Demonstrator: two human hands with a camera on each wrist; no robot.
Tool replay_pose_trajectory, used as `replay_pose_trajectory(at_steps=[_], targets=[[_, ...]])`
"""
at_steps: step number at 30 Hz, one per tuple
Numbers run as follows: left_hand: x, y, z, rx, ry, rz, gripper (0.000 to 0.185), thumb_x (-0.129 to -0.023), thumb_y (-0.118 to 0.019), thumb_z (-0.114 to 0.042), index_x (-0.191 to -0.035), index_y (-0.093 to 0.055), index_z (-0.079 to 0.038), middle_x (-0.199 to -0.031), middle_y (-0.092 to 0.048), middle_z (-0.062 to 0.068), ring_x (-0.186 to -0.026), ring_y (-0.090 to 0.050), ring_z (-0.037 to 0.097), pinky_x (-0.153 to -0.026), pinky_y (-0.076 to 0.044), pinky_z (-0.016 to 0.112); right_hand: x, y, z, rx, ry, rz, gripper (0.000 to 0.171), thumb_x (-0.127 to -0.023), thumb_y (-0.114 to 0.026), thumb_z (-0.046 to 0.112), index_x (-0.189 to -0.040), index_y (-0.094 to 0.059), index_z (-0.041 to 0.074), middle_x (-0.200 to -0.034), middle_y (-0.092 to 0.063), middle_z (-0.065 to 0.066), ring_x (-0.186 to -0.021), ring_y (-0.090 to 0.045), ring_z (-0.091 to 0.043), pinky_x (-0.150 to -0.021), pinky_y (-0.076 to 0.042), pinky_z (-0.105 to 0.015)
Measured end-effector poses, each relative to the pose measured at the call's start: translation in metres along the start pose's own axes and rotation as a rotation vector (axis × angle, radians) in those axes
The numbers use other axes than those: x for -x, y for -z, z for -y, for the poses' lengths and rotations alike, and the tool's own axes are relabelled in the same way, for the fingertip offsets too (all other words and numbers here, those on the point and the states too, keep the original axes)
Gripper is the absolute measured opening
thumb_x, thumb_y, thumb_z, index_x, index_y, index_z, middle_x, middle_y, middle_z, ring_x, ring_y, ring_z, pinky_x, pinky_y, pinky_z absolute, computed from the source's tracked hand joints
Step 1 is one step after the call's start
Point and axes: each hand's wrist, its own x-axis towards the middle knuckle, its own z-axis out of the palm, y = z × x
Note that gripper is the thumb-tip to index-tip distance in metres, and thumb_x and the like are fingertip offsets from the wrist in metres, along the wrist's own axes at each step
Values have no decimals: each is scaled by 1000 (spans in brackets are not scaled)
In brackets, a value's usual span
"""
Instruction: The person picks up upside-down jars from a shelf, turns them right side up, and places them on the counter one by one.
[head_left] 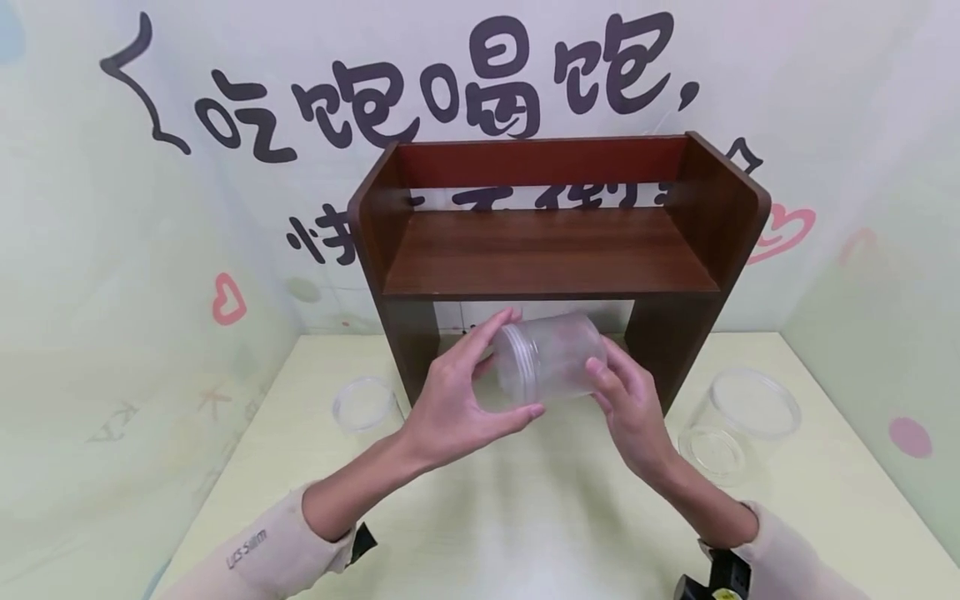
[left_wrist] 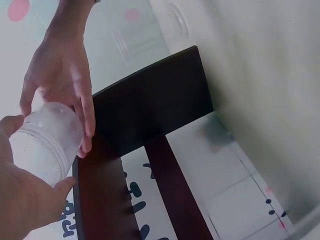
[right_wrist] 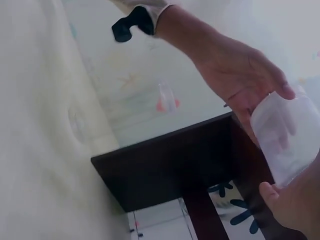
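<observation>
Between my two hands a clear plastic jar (head_left: pixel 564 354) is held in the air, tipped on its side, in front of the shelf. Its ridged end (head_left: pixel 519 364) points left. My left hand (head_left: pixel 457 404) curves round that end, fingers above and thumb below. Around the smooth end, my right hand (head_left: pixel 628 406) grips with its thumb in front and fingers behind. In the left wrist view the jar (left_wrist: pixel 57 127) sits between both hands. The right wrist view shows the jar's cloudy side (right_wrist: pixel 290 137) between them too.
A dark brown wooden shelf (head_left: pixel 555 254) stands on the pale table (head_left: pixel 495 533) against the printed backdrop. One clear jar (head_left: pixel 365 403) is on the table left of the shelf. A larger clear container (head_left: pixel 738 417) stands at the right, beside my right forearm.
</observation>
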Motion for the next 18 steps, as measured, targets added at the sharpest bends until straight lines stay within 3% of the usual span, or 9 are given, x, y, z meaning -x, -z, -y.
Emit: replay_pose_trajectory(at_steps=[4,7,13,15,18], targets=[[4,5,3,-69,18,47,101,-77,-97,-23,-161,-42,-10,-156,-55,7,-133,-58,22,-106,-55,35,-1,14,6,308,7,86,52,-106,-60,10,-157,-51,11,-149,-61,-6,-130,-63,-16,-104,-52,-19],[7,7,6,-123,35,81,101,-78,-96,-27,-162,-42,-11,-156,-55,6,-133,-59,22,-103,-58,36,-5,24,14,459,62,155,63,-103,-68,10,-162,-45,17,-160,-52,-4,-143,-55,-21,-109,-47,-19],[12,8,14,-190,64,151,102,-78,-95,-30,-162,-42,-11,-159,-53,6,-133,-61,27,-96,-62,41,-18,42,39,797,290,218,79,-92,-82,11,-162,-45,13,-163,-49,-7,-147,-50,-29,-115,-48,-43],[14,8,16,-211,79,176,102,-78,-95,-31,-162,-42,-9,-157,-54,9,-131,-62,30,-93,-63,42,-25,48,49,872,387,219,76,-96,-80,27,-162,-45,11,-164,-47,-8,-149,-48,-30,-120,-43,-43],[16,8,19,-246,127,223,101,-78,-95,-32,-162,-43,-8,-156,-56,12,-127,-64,31,-89,-64,39,-35,55,63,922,536,203,76,-102,-68,49,-160,-46,5,-163,-47,-12,-148,-47,-33,-124,-33,-25]])
